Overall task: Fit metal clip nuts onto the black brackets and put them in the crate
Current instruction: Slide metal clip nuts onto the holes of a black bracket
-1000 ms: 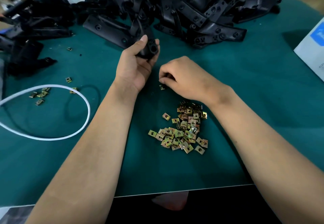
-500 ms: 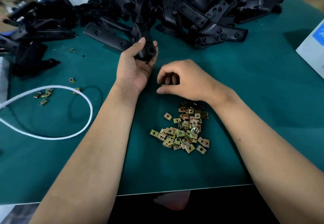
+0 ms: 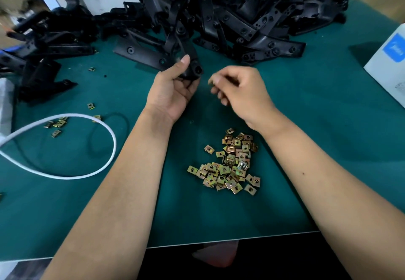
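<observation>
Gripping black bracket (image 3: 190, 65) w/ left hand (image 3: 173, 91) (right hand (image 3: 238, 91) pinches blurred clip nut (image 3: 210, 81)).

The right hand (image 3: 238, 91) has lifted off the mat, pinching a clip nut (image 3: 210, 81) toward the bracket (image 3: 192, 65).

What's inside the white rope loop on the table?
Inside the white rope loop lie a few loose clip nuts on the green mat. The loop's left end runs out of view, so anything there is unseen.
</observation>
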Action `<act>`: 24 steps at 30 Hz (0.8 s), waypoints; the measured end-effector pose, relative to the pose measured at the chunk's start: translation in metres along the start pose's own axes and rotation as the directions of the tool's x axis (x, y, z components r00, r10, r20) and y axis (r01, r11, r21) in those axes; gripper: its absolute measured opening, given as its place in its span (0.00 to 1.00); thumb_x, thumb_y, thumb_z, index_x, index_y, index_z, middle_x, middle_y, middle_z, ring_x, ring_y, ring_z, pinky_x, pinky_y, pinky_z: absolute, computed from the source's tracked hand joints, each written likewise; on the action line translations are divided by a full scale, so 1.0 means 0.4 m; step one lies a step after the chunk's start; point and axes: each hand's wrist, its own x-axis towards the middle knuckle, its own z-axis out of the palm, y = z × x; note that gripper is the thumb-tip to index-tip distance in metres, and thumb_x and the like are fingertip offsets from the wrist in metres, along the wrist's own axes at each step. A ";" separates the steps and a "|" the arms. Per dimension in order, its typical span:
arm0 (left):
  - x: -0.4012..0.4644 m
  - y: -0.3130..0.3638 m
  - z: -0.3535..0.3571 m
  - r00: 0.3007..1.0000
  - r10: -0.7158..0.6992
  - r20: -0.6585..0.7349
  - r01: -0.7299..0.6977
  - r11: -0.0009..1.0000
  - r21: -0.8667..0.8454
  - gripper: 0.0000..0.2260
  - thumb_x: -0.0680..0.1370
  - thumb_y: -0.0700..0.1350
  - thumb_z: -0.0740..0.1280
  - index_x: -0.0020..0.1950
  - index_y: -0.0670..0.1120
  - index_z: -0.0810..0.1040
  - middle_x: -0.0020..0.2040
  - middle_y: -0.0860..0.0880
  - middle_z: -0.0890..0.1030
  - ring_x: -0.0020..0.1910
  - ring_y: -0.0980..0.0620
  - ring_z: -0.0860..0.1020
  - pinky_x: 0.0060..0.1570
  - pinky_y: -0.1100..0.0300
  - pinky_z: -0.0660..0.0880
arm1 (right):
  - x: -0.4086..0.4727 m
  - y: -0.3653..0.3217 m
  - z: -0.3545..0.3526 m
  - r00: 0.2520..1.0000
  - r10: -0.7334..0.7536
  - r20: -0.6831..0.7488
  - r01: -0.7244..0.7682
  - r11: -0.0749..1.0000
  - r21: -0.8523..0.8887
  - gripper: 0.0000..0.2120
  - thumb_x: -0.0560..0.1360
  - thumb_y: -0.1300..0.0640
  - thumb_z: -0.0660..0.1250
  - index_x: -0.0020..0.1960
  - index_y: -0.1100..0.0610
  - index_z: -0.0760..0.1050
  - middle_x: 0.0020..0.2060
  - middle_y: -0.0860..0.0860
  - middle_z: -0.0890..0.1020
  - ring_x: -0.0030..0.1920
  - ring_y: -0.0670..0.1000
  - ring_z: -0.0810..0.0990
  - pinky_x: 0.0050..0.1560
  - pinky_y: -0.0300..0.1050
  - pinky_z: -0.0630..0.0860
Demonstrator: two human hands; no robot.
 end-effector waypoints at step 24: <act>-0.016 -0.030 0.039 0.990 -0.081 0.114 0.064 0.987 0.147 0.05 0.79 0.39 0.71 0.54 0.43 0.80 0.48 0.46 0.85 0.47 0.50 0.85 0.49 0.58 0.81 | -0.005 -0.026 0.026 0.939 0.300 -0.170 -0.182 0.850 0.494 0.13 0.81 0.59 0.70 0.38 0.59 0.78 0.28 0.50 0.74 0.28 0.46 0.68 0.26 0.37 0.63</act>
